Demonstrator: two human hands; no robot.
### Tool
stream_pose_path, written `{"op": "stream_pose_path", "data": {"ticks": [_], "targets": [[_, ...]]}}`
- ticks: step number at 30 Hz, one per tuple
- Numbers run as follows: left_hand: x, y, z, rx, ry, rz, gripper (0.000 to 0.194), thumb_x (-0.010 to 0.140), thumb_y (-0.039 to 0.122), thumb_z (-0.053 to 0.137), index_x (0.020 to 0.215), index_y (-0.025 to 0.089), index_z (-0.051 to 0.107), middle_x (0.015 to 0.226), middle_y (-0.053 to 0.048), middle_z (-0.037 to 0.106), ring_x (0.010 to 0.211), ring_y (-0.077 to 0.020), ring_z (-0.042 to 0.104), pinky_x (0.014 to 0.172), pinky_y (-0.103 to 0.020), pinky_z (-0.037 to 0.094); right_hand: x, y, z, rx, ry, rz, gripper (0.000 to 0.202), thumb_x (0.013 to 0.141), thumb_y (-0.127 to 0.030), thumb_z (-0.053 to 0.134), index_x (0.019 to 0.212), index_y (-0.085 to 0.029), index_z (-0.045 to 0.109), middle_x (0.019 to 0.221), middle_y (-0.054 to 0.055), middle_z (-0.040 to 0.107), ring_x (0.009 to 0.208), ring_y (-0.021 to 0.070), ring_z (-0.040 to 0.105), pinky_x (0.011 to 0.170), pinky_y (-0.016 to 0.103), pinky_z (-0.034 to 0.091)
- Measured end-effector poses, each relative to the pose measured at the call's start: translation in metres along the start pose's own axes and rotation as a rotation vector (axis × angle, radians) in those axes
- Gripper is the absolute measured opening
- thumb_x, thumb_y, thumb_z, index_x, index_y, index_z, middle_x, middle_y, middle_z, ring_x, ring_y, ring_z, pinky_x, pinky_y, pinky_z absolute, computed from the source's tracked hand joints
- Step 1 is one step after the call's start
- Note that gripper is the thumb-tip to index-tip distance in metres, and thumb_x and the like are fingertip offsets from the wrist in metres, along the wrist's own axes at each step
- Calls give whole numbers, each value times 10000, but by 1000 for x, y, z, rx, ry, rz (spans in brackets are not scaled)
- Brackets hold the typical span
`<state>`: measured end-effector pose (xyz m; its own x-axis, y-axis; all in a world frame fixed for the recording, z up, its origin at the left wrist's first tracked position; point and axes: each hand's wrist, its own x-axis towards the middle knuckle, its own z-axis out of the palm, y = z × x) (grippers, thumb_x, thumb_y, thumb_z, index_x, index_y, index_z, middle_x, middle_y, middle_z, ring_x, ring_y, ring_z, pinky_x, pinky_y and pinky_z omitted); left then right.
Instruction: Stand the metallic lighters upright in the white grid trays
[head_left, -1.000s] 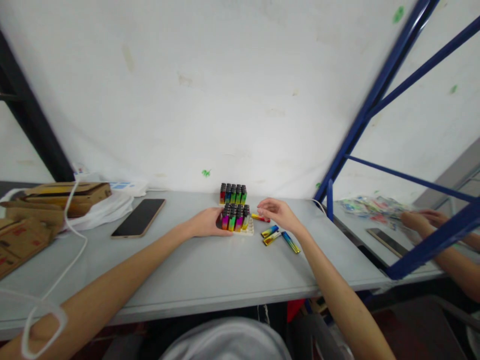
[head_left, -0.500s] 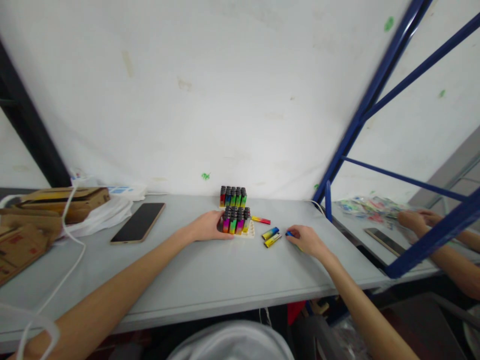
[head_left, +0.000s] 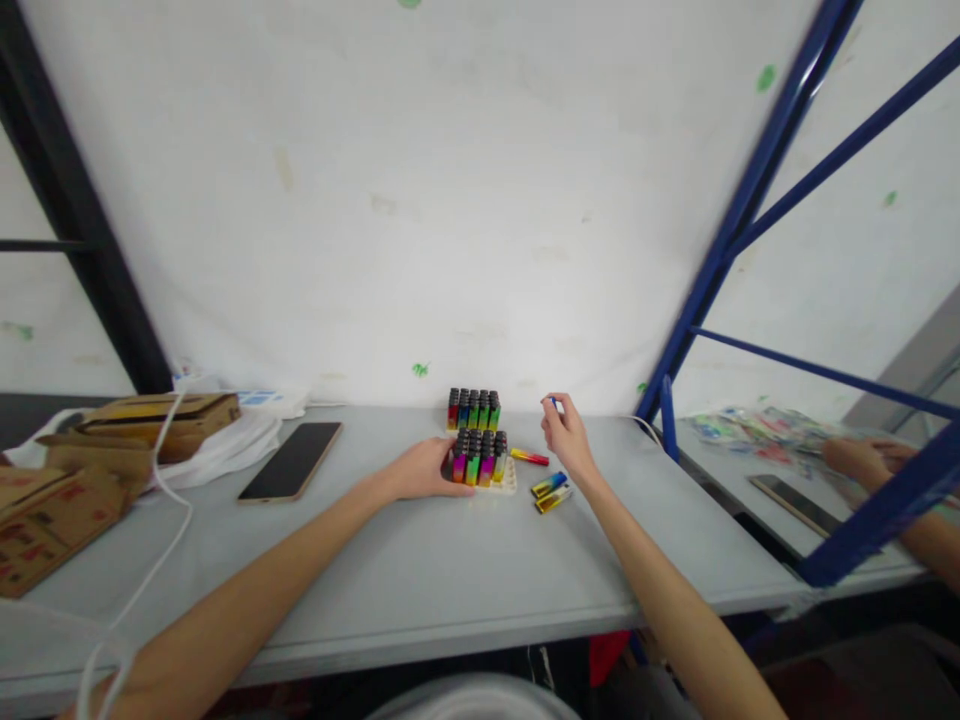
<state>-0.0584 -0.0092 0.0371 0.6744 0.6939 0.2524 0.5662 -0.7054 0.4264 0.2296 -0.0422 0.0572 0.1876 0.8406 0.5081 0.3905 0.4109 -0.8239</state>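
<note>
My left hand point(head_left: 426, 468) is wrapped round the left side of a white tray point(head_left: 504, 486), thumb at its front. Upright lighters point(head_left: 480, 460) with black tops and rainbow-coloured bodies fill most of it; its right end shows bare slots. My right hand point(head_left: 568, 437) is raised to the right of the tray, closed on a lighter point(head_left: 553, 402) of which only a bit of blue shows. Below this hand lie a blue-and-yellow lighter point(head_left: 549, 485) and a yellow lighter point(head_left: 553, 500), side by side. A red-and-yellow lighter point(head_left: 530, 457) lies beside the tray.
A second block of upright lighters point(head_left: 474, 408) stands behind the tray near the wall. To the left are a phone point(head_left: 292, 462), cardboard boxes point(head_left: 161, 420) and a white cable point(head_left: 161, 490). Blue metal frame bars point(head_left: 720, 250) rise at right, with another person's hands point(head_left: 862, 458) beyond.
My right hand has lifted off the table with the lighter and moved up and left, toward the tray. My left hand keeps its hold on the tray. The view has tilted slightly.
</note>
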Motion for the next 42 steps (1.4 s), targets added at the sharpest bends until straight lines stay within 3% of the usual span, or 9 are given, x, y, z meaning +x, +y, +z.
{"op": "stream_pose_path", "data": {"ticks": [4, 7, 10, 15, 20, 27, 36, 39, 42], "targets": [[-1, 1, 0, -24, -8, 5, 706, 716, 691, 797, 1196, 188, 670, 1096, -106, 775, 938, -322, 733, 836, -379, 557, -8, 0, 18, -77, 74, -39, 514, 955, -700, 436, 789, -226, 545, 606, -35, 473, 557, 143, 439, 517, 260, 348], [1, -1, 4, -10, 21, 13, 712, 722, 697, 797, 1185, 171, 668, 1103, -131, 766, 950, -335, 722, 842, -397, 557, -22, 4, 21, -139, 64, -25, 514, 939, -639, 463, 617, -243, 406, 567, -31, 397, 574, 146, 391, 539, 285, 300], [5, -2, 10, 72, 73, -2, 692, 729, 735, 776, 1105, 162, 673, 1097, -153, 746, 998, -359, 703, 891, -426, 546, -32, 6, 22, -164, 51, -14, 459, 899, -554, 480, 588, -257, 320, 552, -43, 305, 565, 139, 334, 541, 293, 240], [8, -2, 17, 140, 92, -22, 677, 772, 748, 732, 1121, 172, 659, 1125, -136, 732, 1074, -366, 687, 934, -433, 543, -38, 3, 24, -155, 0, -15, 359, 871, -455, 465, 597, -247, 362, 563, -39, 349, 578, 144, 373, 559, 295, 247], [9, -4, 13, 62, 91, 8, 688, 764, 712, 768, 1178, 171, 671, 1165, -133, 743, 1074, -351, 695, 953, -427, 544, -38, 0, 23, -157, -24, -44, 426, 928, -530, 481, 632, -243, 372, 577, -46, 354, 596, 143, 371, 579, 293, 265], [11, -4, 5, -139, 54, 67, 639, 754, 602, 835, 1217, 179, 711, 1130, -77, 778, 989, -294, 725, 878, -338, 555, -37, -2, 21, -195, -43, -58, 480, 922, -599, 473, 621, -235, 382, 585, -47, 358, 613, 137, 363, 596, 289, 262], [10, -7, 6, -52, 28, 13, 642, 749, 672, 796, 1135, 165, 717, 1009, -73, 757, 868, -274, 686, 756, -330, 513, -36, 0, 22, -218, -56, -35, 360, 870, -490, 434, 611, -242, 399, 579, -38, 385, 600, 146, 396, 594, 291, 273], [11, -8, 7, -44, 30, 17, 646, 756, 674, 789, 1141, 161, 711, 1005, -77, 756, 867, -276, 687, 760, -332, 511, -36, -2, 19, -201, -48, -87, 391, 944, -542, 463, 711, -228, 484, 621, -39, 441, 622, 153, 438, 609, 285, 315], [11, -9, 8, -43, 38, 34, 673, 757, 675, 788, 1171, 152, 695, 1033, -89, 756, 895, -283, 692, 788, -336, 516, -35, -3, 13, -204, -97, -124, 370, 1019, -552, 438, 946, -214, 569, 698, -30, 545, 655, 167, 513, 646, 284, 384]]}}
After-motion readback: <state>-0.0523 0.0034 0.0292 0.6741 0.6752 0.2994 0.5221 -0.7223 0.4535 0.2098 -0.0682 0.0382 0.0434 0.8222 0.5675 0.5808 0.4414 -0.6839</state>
